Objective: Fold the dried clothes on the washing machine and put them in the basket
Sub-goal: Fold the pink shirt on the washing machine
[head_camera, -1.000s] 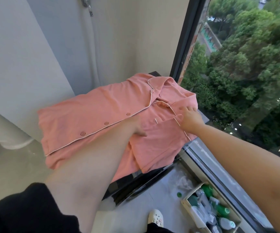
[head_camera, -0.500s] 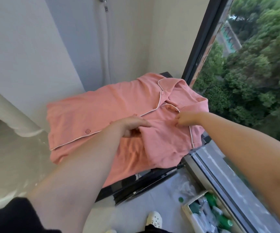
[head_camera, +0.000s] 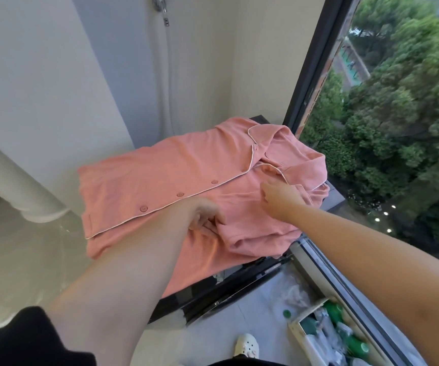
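A pink button-front pyjama shirt (head_camera: 160, 178) with white piping lies spread over the black top of the washing machine (head_camera: 334, 196), collar toward the window. Its right sleeve is folded inward over the front. My left hand (head_camera: 205, 216) pinches the folded sleeve's edge near the shirt's middle. My right hand (head_camera: 281, 195) rests on the fabric by the shoulder, fingers curled into the cloth below the collar. No basket is in view.
The machine stands in a corner between a pale wall and a tall window (head_camera: 316, 83) with a dark frame. On the floor at lower right is an open box (head_camera: 326, 336) of green-capped bottles. A white shoe (head_camera: 246, 344) shows below.
Both hands have carried the right sleeve inward across the shirt front. The fold now lies flatter and the right hand has shifted toward the shoulder. The camera has tilted slightly.
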Available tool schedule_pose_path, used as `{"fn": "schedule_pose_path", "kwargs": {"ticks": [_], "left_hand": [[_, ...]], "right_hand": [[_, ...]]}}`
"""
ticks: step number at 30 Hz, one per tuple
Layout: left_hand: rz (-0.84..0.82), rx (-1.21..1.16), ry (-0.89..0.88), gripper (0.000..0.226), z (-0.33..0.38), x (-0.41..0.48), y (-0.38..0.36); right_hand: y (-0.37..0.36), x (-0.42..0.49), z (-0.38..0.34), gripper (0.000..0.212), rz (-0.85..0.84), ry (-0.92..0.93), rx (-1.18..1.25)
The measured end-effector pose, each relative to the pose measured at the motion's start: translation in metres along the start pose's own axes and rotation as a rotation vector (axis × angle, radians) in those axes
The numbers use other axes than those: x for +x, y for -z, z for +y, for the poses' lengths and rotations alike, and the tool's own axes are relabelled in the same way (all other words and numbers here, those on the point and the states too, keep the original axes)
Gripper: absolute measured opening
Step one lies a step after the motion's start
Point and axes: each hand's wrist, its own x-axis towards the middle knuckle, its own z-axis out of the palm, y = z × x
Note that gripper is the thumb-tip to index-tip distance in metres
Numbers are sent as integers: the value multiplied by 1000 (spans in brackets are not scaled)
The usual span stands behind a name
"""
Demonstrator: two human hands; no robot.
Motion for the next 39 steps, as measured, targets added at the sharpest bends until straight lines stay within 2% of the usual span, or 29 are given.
{"fn": "schedule_pose_path", "kwargs": {"ticks": [2,5,7,10,13,19,26,33,39], "left_hand": [[73,311,-33,11,-1,-8,2],[521,772,-302,22,-4,-8,8],[684,797,-433,40,-8,-5,11],[700,815,-604,49,-15,-2,18],[774,876,-682,49,-20,1,35],[896,982,-622,52,-11,8,68],[849,985,-620,62,0,29,76],[849,942,-603,62,54,67,104],[872,873,-508,58,104,114,135]], "right_hand": [[-6,-7,-13,26,-116,57,-48],[-12,-12,-22,37,-118,53,-53],[-10,-13,-29,43,-84,29,-57],[-6,-12,-40,48,-53,-20,-63],[-2,-3,-54,51,-15,-76,-60],[9,18,-75,53,29,-131,-195],[7,58,-89,50,10,-154,-82],[8,134,-59,54,-35,-151,-22],[10,219,-26,55,-49,-126,66]]}}
